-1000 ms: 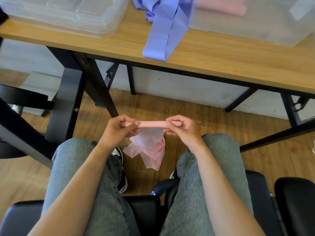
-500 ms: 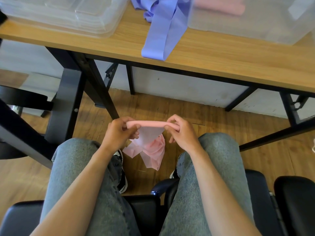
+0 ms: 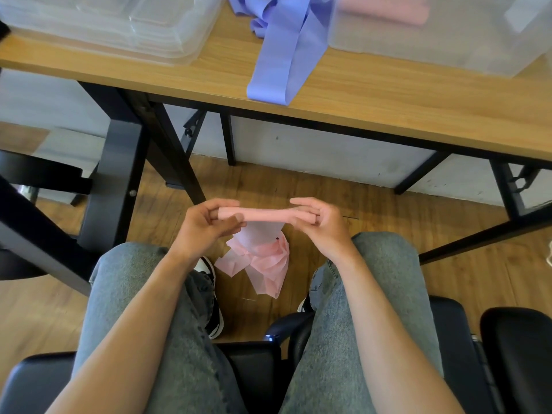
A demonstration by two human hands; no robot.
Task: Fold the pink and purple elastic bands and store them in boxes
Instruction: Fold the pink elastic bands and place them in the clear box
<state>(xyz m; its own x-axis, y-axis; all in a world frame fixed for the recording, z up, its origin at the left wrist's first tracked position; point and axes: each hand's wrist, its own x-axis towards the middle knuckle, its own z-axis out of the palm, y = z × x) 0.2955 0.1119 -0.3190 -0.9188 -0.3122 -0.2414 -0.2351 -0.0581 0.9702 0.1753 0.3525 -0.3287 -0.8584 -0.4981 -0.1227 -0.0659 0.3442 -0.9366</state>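
Wooden flooring [image 3: 373, 222] runs under us, and a wood-topped table [image 3: 388, 109] on black legs crosses the upper part of the view. We sit on a black chair [image 3: 251, 366] with our knees in grey jeans [image 3: 385, 279] just short of the table edge.

Between our knees we hold the pink elastic band [image 3: 263, 215]. Its upper part is gathered into a narrow flat strip stretched level between our hands, while the loose remainder hangs below in crumpled folds down toward the floor. Our left hand [image 3: 206, 225] pinches the strip's left end, thumb on the near side and fingers curled over the far side. Our right hand [image 3: 322, 222] grips the right end, which shows as a small folded stack tucked between thumb and curled fingers; the index finger lies extended above the strip.

On the table, the purple elastic band [image 3: 280, 55] lies in a loose heap with a wide flat loop reaching to the near edge of the tabletop. Just to its right stands a clear plastic box [image 3: 448, 49], touching the purple band's side, with a folded pink band [image 3: 388, 8] visible inside through its wall. At the table's left end we see a stack of clear plastic lids [image 3: 113, 25], well apart from the box. A black-and-white shoe [image 3: 210, 297] shows beside our left leg.
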